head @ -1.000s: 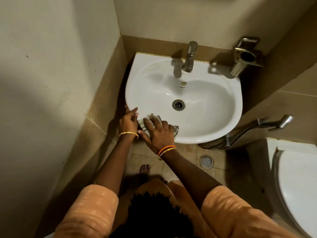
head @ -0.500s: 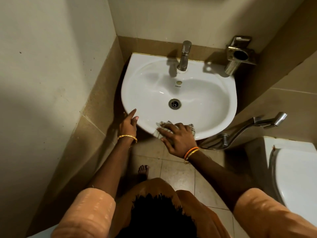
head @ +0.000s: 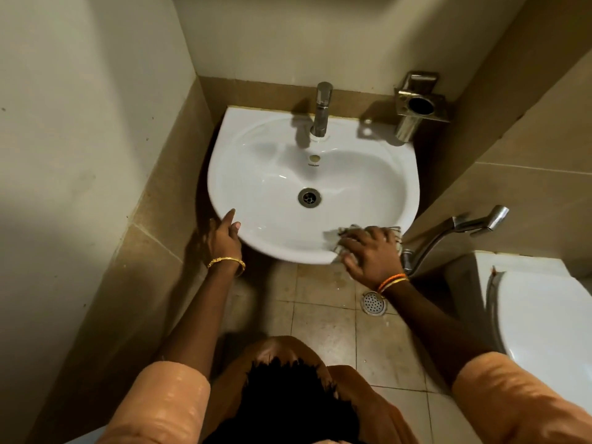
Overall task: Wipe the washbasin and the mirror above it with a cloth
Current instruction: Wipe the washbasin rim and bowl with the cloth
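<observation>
A white washbasin (head: 362, 187) is fixed to the tiled back wall, with a steel tap (head: 321, 110) at its rear and a drain (head: 309, 197) in the bowl. My right hand (head: 370, 254) lies flat on a checked cloth (head: 344, 233) and presses it against the basin's front right rim. Most of the cloth is hidden under the fingers. My left hand (head: 223, 238) rests on the front left rim, fingers apart, holding nothing. The mirror is out of view.
A steel tumbler holder (head: 416, 105) hangs on the wall right of the tap. A hand sprayer (head: 474, 224) sticks out from the right wall beside the white toilet (head: 544, 318). A floor drain (head: 373, 303) lies under the basin. The left wall stands close.
My right hand has slid the cloth along the front rim from the left side to the right side. My left hand has stayed on the left rim.
</observation>
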